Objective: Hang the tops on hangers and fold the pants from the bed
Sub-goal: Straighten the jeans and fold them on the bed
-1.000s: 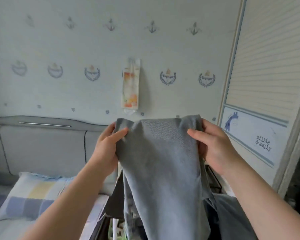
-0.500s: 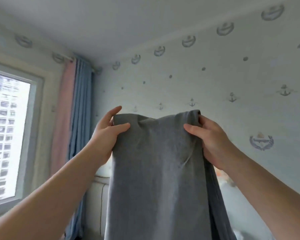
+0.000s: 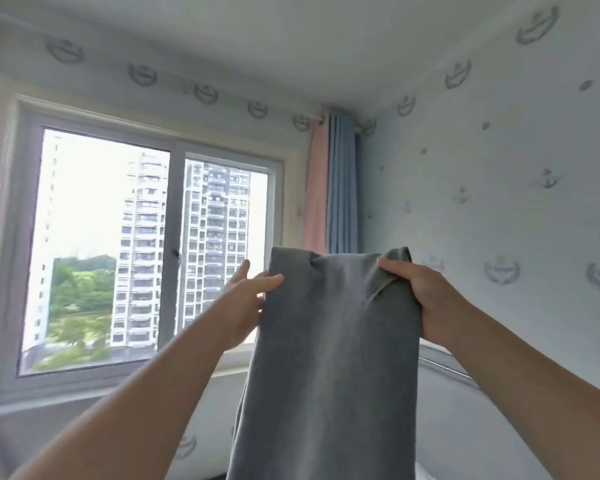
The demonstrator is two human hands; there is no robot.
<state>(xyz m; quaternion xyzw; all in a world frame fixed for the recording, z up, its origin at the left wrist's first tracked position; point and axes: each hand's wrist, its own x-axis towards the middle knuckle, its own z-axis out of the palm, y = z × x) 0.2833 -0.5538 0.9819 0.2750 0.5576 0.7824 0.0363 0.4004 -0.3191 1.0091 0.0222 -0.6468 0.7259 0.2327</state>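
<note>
Grey pants (image 3: 333,358) hang straight down in front of me, held up by their top edge at about chest height. My left hand (image 3: 245,299) pinches the top left corner between thumb and fingers, with the other fingers spread behind the cloth. My right hand (image 3: 426,296) grips the top right corner in a closed fist, bunching the fabric there. The lower part of the pants runs out of the bottom of the frame. The bed surface is hidden below the view.
A large window (image 3: 146,251) with a white frame fills the left wall. Pink and blue curtains (image 3: 333,188) hang in the corner. A pale wall (image 3: 499,188) with anchor prints runs along the right, with a grey headboard edge (image 3: 451,370) below it.
My view has swung left from the anchor wall and headboard to the window. Both hands keep hold of the pants' top edge, which now sits lower in the frame.
</note>
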